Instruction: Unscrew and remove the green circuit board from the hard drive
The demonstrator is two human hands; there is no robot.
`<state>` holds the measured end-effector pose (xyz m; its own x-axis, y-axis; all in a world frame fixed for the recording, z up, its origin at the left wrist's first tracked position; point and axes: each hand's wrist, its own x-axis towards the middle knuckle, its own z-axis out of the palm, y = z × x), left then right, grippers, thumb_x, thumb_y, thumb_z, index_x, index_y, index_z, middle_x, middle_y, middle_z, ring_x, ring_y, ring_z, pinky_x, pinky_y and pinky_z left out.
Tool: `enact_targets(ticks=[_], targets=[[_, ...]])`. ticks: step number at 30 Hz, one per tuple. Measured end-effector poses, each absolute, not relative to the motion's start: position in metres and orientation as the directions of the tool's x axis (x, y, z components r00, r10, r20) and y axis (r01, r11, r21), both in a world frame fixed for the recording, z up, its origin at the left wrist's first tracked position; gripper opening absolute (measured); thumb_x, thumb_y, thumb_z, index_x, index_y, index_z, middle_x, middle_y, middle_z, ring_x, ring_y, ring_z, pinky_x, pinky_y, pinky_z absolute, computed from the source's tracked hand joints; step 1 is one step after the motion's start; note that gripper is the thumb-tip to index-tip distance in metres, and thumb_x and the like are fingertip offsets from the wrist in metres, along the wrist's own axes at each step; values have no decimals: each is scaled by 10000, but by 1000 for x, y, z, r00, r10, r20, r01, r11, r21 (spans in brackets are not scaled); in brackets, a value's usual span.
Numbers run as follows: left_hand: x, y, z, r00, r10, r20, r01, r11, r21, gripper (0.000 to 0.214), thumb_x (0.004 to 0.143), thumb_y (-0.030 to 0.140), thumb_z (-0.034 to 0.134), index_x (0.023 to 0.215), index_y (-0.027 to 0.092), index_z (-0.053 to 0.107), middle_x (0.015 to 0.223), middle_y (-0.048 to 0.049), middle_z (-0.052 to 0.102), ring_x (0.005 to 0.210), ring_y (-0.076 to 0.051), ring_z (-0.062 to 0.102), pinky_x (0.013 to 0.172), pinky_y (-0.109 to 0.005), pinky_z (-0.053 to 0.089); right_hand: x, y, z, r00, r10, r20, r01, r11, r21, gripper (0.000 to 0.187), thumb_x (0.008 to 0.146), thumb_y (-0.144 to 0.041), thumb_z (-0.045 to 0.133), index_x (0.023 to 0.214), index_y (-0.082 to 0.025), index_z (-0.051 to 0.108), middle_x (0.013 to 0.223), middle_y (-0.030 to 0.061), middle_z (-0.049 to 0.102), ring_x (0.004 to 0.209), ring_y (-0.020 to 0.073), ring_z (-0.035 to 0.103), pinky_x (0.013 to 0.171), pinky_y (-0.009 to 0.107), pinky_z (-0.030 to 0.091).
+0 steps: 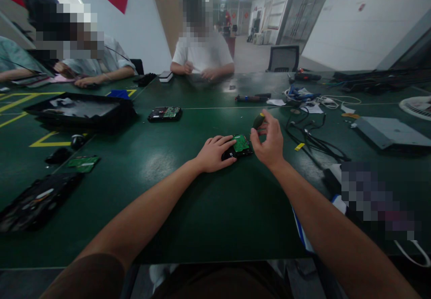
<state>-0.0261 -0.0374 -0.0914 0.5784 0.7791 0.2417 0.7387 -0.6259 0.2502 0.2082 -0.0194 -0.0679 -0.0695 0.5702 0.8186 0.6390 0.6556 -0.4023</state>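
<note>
A black hard drive [239,151] with a green circuit board [241,143] facing up lies on the green table in front of me. My left hand [215,153] is laid over its left end, thumb along the near edge and fingers across the top, holding it down. In my right hand [269,139], just above and right of the drive, is a screwdriver [258,120] with a dark green and yellow handle, gripped between thumb and fingers. Its shaft and tip cannot be made out.
Another hard drive [164,113] lies farther left, near a large black tray [82,110]. A loose circuit board [83,163] and a black casing [40,200] sit at left. Cables [311,142] and a grey metal box [392,133] occupy the right. Several people sit across the table.
</note>
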Motion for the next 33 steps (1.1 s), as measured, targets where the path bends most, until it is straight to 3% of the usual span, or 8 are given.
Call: enact_targets(ticks=[7, 13, 19, 24, 33], targets=[[-26, -38, -92, 576, 782, 239, 742, -623, 248, 758, 918, 635, 548, 1578, 298, 385, 1641, -43, 378, 1439, -372, 368, 1155, -580, 310, 208, -18, -70, -41, 577, 816, 616, 658, -434, 671, 924, -320, 623, 1533, -285, 344, 1293, 138, 528, 871, 227, 655, 679, 429, 652], [-26, -38, -92, 576, 781, 240, 742, -623, 247, 759, 919, 633, 549, 1580, 301, 380, 1639, -42, 381, 1438, -369, 372, 1153, -575, 316, 209, -19, -70, -60, 573, 818, 600, 675, -429, 660, 948, -272, 560, 1558, -298, 309, 1322, 135, 538, 880, 224, 678, 744, 448, 652], [-27, -38, -91, 581, 778, 239, 739, -627, 246, 763, 919, 633, 546, 1584, 300, 374, 1638, -52, 381, 1441, -372, 368, 1152, -583, 314, 209, -20, -67, -40, 604, 796, 614, 643, -458, 651, 924, -347, 628, 1517, -278, 369, 1309, 131, 532, 833, 205, 670, 665, 393, 652], [-26, -38, -91, 579, 777, 246, 741, -628, 239, 755, 918, 624, 551, 1578, 298, 383, 1633, -50, 390, 1428, -364, 385, 1148, -572, 321, 207, -19, -68, -59, 592, 803, 606, 661, -443, 635, 954, -314, 552, 1547, -295, 326, 1305, 131, 554, 890, 227, 678, 763, 455, 651], [-27, -38, -91, 577, 780, 241, 740, -625, 249, 753, 921, 631, 541, 1579, 303, 379, 1640, -48, 378, 1442, -371, 367, 1153, -580, 314, 209, -21, -66, -47, 577, 816, 632, 650, -423, 608, 941, -329, 588, 1507, -281, 372, 1277, 129, 542, 910, 230, 653, 744, 448, 649]])
